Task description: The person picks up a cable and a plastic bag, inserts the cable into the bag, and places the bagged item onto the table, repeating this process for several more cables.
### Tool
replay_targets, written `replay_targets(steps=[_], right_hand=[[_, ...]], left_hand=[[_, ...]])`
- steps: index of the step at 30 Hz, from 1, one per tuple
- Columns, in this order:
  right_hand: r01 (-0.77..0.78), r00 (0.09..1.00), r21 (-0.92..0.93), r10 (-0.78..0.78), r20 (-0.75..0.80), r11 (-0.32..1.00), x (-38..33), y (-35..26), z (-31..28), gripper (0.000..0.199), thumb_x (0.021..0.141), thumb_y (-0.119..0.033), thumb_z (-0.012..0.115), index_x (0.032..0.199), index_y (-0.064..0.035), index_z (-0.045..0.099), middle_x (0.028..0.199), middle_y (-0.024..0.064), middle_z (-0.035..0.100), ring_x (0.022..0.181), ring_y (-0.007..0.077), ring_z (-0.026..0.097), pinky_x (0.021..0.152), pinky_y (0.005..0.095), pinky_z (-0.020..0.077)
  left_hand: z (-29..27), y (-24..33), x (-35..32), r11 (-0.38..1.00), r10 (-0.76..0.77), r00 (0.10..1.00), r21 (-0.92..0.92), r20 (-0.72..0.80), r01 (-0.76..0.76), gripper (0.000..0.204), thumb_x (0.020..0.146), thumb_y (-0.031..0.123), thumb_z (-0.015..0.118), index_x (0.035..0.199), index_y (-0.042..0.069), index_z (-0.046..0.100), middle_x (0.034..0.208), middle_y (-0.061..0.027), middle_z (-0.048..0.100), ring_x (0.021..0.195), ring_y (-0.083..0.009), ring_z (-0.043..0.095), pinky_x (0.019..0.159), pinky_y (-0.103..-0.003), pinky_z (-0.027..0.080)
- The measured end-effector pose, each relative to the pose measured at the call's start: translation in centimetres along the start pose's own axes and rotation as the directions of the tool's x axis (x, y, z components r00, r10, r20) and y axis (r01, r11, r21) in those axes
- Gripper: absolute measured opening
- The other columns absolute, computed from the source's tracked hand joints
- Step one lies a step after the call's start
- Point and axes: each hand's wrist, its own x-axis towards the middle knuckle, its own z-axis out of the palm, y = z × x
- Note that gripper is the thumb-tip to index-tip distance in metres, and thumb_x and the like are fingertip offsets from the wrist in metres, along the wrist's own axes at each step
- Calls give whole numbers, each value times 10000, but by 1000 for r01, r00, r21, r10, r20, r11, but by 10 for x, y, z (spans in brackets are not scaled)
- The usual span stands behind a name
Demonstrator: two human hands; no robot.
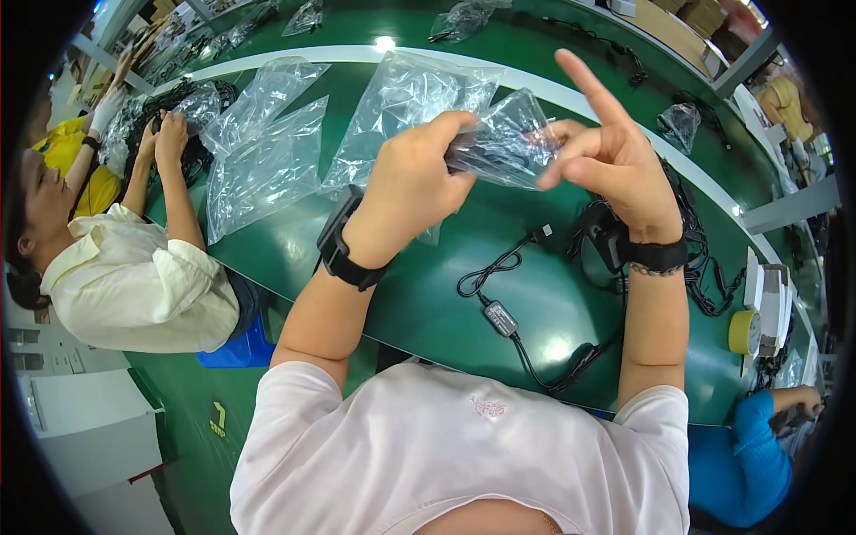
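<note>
My left hand [417, 183], with a black watch on its wrist, closes on a clear plastic bag [510, 143] between thumb and fingers. Something dark shows through the bag near the fingertips, too unclear to name. At the bag's other end is my right hand [615, 165], its index finger stretched up and its thumb and middle finger apart by the film; their tips are slightly blurred. Below the hands, a black cable [526, 352] with a small inline box [500, 318] and a plug [542, 234] lies on the green table [428, 303].
More clear bags [267, 169] lie at the left and behind my hands. Black cables [704, 276] and a dark adapter [604, 234] sit right, near a yellow tape roll [744, 332]. A co-worker [134, 276] handles cables at the left; another person [744, 459] is at lower right.
</note>
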Motion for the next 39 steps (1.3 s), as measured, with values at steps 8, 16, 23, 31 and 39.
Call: replay_targets(steps=[8, 16, 23, 31, 39], right_hand=[[253, 720, -300, -386, -577, 920, -4, -20, -35, 556, 827, -53, 570, 1298, 40, 289, 800, 86, 590, 828, 150, 555, 850, 273, 414], [-45, 984, -105, 26, -174, 993, 18, 8, 15, 852, 648, -248, 777, 1336, -66, 308, 1093, 115, 552, 866, 152, 561, 631, 236, 490], [-310, 930, -466, 163, -328, 829, 84, -23, -42, 116, 725, -64, 660, 802, -6, 595, 728, 30, 592, 552, 86, 543, 466, 202, 446], [-180, 917, -932, -291, -275, 314, 162, 59, -155, 226, 732, -139, 643, 939, -60, 601, 870, 96, 630, 790, 189, 598, 711, 287, 463], [-718, 696, -684, -158, -700, -130, 115, 166, -293, 778, 638, -264, 684, 1302, -58, 334, 1093, 230, 548, 1044, 362, 514, 870, 406, 424]], left_hand=[[-4, -9, -2, 980, -174, 974, -66, 143, 185, 284, 668, 50, 617, 939, 0, 550, 760, -176, 609, 689, -331, 599, 607, -340, 472], [4, -8, -3, 916, -246, 956, -284, 159, 283, 293, 693, 156, 686, 892, -5, 545, 748, -164, 618, 682, -282, 622, 606, -331, 470], [-20, -15, 7, 989, 42, 982, 146, -183, -15, 534, 664, 239, 738, 1083, 18, 491, 988, -138, 534, 909, -315, 490, 809, -385, 398], [-28, -42, 9, 955, -8, 979, 288, -204, 68, 494, 679, 139, 701, 1120, 50, 494, 1145, -157, 459, 1044, -350, 419, 854, -432, 366], [14, -100, -2, 856, -240, 967, 488, 82, 171, 619, 710, 119, 660, 1271, 91, 400, 1288, -191, 355, 1167, -392, 339, 948, -545, 278]])
